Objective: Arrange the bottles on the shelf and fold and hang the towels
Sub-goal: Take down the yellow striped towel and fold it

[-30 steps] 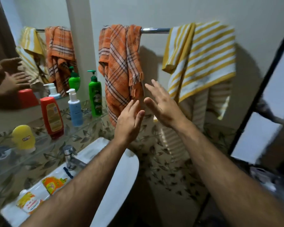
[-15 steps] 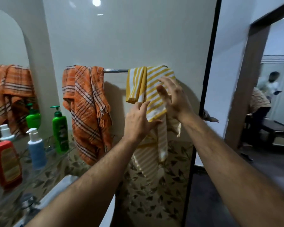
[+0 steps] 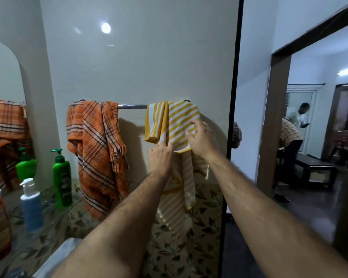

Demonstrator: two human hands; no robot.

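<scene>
Head view: yellow striped towel (image 3: 179,125) hangs bunched on the rail (image 3: 132,106), both hands grasping it, left hand (image 3: 160,157) low, right hand (image 3: 201,138) higher. Orange towel (image 3: 96,149) also looks unfolded; bottles (image 3: 61,173) stand on the shelf (image 3: 48,209).

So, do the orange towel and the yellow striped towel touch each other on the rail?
Apart. The head view shows bare rail between the orange towel and the yellow striped towel.

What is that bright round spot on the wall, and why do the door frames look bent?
Head view: the spot is a lamp's glare on the glossy wall; the wide-angle lens bows the door frame; the orange towel casts a soft shadow to its right; the far room looks slightly blurred.
</scene>
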